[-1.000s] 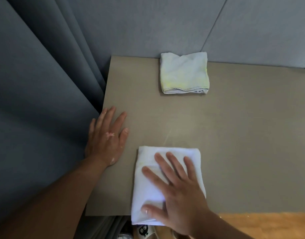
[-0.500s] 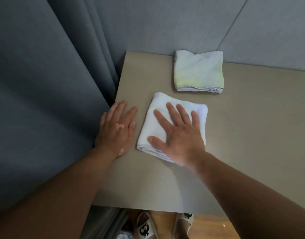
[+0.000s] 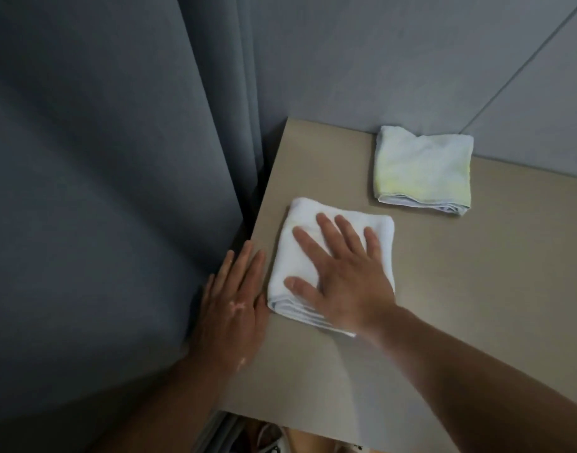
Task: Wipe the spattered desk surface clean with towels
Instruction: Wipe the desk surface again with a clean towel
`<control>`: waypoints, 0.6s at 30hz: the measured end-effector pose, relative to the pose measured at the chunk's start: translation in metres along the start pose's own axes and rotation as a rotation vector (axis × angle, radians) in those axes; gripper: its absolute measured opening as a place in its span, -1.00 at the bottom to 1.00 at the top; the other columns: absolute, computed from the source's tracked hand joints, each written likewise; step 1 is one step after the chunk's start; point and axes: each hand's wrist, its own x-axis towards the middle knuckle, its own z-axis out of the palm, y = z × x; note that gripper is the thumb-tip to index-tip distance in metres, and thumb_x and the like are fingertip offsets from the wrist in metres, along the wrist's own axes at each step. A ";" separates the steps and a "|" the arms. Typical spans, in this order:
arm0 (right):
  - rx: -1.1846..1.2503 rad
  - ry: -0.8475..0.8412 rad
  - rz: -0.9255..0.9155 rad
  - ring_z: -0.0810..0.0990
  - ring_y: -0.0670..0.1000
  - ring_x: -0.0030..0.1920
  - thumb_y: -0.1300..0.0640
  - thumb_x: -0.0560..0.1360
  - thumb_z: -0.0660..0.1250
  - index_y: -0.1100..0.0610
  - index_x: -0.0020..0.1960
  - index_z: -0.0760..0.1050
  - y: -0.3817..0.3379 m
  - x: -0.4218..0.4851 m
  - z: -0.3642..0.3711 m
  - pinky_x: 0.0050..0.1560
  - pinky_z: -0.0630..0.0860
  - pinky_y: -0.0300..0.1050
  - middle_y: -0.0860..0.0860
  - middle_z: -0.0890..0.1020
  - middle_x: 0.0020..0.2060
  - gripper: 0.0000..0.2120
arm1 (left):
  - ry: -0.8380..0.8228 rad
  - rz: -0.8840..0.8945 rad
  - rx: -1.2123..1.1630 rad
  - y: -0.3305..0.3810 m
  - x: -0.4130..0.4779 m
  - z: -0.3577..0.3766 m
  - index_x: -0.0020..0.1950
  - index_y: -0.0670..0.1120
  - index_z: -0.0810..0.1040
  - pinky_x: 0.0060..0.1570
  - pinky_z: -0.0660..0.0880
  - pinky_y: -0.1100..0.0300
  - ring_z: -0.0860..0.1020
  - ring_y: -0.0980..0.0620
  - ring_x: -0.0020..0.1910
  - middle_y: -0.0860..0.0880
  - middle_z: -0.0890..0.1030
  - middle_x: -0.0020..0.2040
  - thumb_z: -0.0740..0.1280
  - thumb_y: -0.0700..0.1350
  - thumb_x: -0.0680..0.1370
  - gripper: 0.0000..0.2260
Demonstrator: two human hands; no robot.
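Observation:
A folded white towel (image 3: 300, 256) lies on the beige desk (image 3: 460, 305) near its left edge. My right hand (image 3: 342, 276) presses flat on it with the fingers spread and straight. My left hand (image 3: 231, 308) rests flat on the desk's left edge, just left of the towel, fingers straight. A second folded towel (image 3: 422, 168), stained yellow, sits apart at the back of the desk against the wall.
A grey curtain (image 3: 117, 191) hangs close along the desk's left side. Grey wall panels (image 3: 411, 60) stand behind the desk. Below the front edge, a wooden floor and slippers (image 3: 274, 443) show.
My right hand has pushed the white towel from the front edge away toward the back and then a little to the left. My left hand has stayed on the left edge.

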 end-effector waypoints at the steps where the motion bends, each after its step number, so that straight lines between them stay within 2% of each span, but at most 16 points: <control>1: -0.004 0.001 0.015 -0.12 0.14 0.66 -0.51 0.55 -0.18 -0.23 0.66 -0.09 0.003 0.025 -0.005 0.57 -0.19 0.33 -0.01 -0.10 0.68 -0.25 | 0.029 -0.001 -0.012 0.000 0.001 0.002 0.66 0.03 0.08 0.42 0.37 -0.31 0.16 -0.13 0.64 -0.02 0.18 0.67 0.03 0.08 0.68 -0.47; 6: -0.006 0.036 0.058 -0.15 0.13 0.66 -0.52 0.54 -0.17 -0.24 0.66 -0.13 0.017 0.124 -0.021 0.58 -0.18 0.34 -0.02 -0.11 0.68 -0.24 | 0.172 0.037 -0.014 0.004 0.001 0.005 0.61 -0.08 0.31 0.39 0.43 -0.23 0.27 -0.12 0.60 -0.03 0.27 0.64 0.14 0.01 0.66 -0.49; 11: -0.006 0.039 0.077 -0.13 0.12 0.66 -0.56 0.51 -0.10 -0.26 0.65 -0.10 0.033 0.196 -0.036 0.57 -0.16 0.37 -0.01 -0.08 0.68 -0.21 | 0.196 0.021 0.006 0.005 0.001 0.003 0.61 -0.06 0.33 0.37 0.46 -0.20 0.30 -0.11 0.59 -0.01 0.29 0.63 0.14 0.03 0.66 -0.49; 14: -0.040 0.032 0.066 -0.11 0.13 0.66 -0.57 0.49 -0.12 -0.28 0.64 -0.10 0.037 0.209 -0.040 0.56 -0.13 0.38 -0.01 -0.07 0.68 -0.20 | 0.197 0.023 0.013 0.005 0.002 0.004 0.60 -0.07 0.35 0.36 0.47 -0.21 0.31 -0.13 0.58 -0.02 0.31 0.62 0.13 0.03 0.67 -0.50; 18: -0.031 0.039 0.064 -0.13 0.13 0.66 -0.54 0.53 -0.13 -0.27 0.65 -0.12 0.025 0.181 -0.034 0.57 -0.14 0.37 0.00 -0.09 0.68 -0.23 | 0.152 0.012 0.017 0.005 0.001 0.001 0.62 -0.06 0.30 0.40 0.44 -0.19 0.28 -0.11 0.60 -0.01 0.27 0.64 0.08 0.07 0.67 -0.48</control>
